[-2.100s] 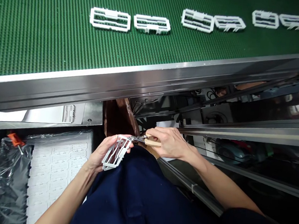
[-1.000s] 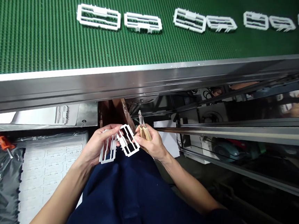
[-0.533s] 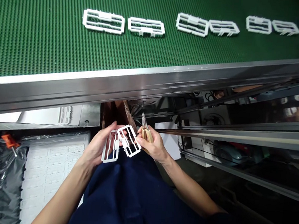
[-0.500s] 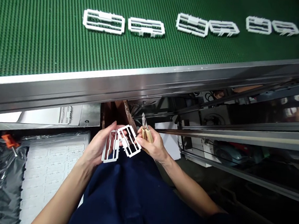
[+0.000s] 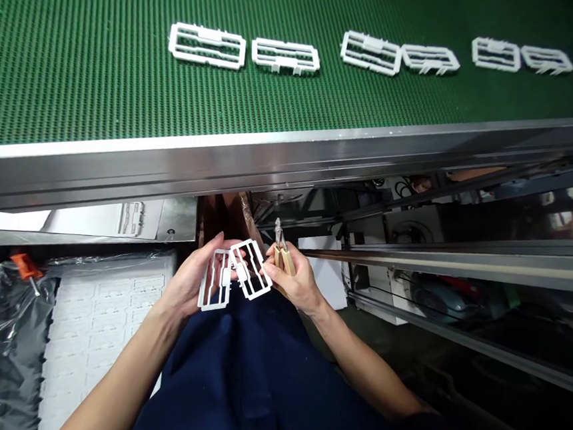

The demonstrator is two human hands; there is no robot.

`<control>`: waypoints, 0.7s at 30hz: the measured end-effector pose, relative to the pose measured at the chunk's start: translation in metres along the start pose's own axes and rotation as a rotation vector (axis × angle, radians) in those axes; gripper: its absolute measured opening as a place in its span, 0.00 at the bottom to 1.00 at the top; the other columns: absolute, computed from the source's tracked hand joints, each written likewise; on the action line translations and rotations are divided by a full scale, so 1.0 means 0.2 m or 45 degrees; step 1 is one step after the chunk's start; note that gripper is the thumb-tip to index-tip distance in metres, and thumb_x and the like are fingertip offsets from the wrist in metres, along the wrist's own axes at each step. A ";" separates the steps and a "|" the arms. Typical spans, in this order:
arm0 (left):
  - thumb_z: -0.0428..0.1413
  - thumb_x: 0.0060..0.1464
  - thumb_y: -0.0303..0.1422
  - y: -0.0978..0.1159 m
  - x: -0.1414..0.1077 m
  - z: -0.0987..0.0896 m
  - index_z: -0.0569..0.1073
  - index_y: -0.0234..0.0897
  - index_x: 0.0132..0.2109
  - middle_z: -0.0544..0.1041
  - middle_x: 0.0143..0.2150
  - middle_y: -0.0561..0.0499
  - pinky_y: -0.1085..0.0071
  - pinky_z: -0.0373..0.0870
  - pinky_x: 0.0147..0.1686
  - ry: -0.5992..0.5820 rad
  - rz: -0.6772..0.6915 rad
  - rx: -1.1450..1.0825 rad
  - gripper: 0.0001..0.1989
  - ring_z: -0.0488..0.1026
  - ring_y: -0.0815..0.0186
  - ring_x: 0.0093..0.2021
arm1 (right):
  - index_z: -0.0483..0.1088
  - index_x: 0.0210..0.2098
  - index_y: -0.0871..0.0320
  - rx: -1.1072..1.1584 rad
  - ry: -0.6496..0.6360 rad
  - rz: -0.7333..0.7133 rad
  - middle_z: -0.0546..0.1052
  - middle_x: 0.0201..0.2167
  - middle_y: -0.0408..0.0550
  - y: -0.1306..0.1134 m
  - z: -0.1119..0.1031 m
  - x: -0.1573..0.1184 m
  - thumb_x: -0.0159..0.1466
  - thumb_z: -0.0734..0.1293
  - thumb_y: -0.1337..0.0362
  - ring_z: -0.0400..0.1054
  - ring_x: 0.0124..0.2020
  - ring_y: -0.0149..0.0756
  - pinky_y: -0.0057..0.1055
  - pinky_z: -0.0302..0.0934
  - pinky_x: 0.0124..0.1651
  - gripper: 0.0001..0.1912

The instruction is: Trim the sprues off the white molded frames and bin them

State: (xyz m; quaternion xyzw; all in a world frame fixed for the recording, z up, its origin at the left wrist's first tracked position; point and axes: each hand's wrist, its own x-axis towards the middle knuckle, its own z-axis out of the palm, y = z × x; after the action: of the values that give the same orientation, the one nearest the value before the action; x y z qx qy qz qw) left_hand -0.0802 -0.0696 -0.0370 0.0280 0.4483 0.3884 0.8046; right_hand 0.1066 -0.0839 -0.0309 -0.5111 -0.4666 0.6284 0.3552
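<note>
Two white plastic moulded frames (image 5: pixel 240 272) are held mid-view, overlapping, over a navy garment (image 5: pixel 251 386); whether they are joined cannot be told. They are gripped by the left hand (image 5: pixel 185 280), part-closed, with the fingers curled up behind them. The right hand (image 5: pixel 300 283) is closed around the wooden handles of small nippers (image 5: pixel 283 256), with the steel tips pointing at 12 o'clock, and sits just beside the frames. Whether the nipper jaws are open is too small to tell. More white frames (image 5: pixel 207 45) are laid in a row on a green conveyor belt (image 5: pixel 77 89) from 11 to 1 o'clock, beyond a steel belt edge (image 5: pixel 170 171). A stack of white parts (image 5: pixel 90 338) in a clear plastic bag (image 5: pixel 12 338) is seen at 8 o'clock.
</note>
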 end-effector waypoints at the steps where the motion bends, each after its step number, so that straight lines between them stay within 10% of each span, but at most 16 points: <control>1: 0.49 0.59 0.34 0.00 0.00 0.00 0.74 0.26 0.42 0.78 0.30 0.43 0.68 0.76 0.29 0.007 -0.001 -0.001 0.14 0.76 0.62 0.28 | 0.63 0.38 0.57 -0.005 0.001 -0.009 0.69 0.27 0.41 0.00 0.00 0.00 0.57 0.67 0.63 0.63 0.27 0.27 0.26 0.59 0.32 0.11; 21: 0.55 0.52 0.43 -0.12 0.06 0.06 0.71 0.32 0.48 0.75 0.26 0.51 0.75 0.67 0.20 0.160 0.261 0.198 0.21 0.72 0.66 0.22 | 0.63 0.40 0.55 -0.931 0.037 -0.312 0.71 0.28 0.42 -0.11 0.21 0.00 0.59 0.60 0.64 0.64 0.26 0.29 0.24 0.56 0.31 0.09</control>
State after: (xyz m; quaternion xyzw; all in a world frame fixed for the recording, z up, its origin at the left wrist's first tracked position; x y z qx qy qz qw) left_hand -0.0548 -0.0752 -0.0472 0.1116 0.5213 0.4335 0.7265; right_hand 0.0655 -0.0857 -0.0082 -0.5533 -0.7125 0.3661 0.2284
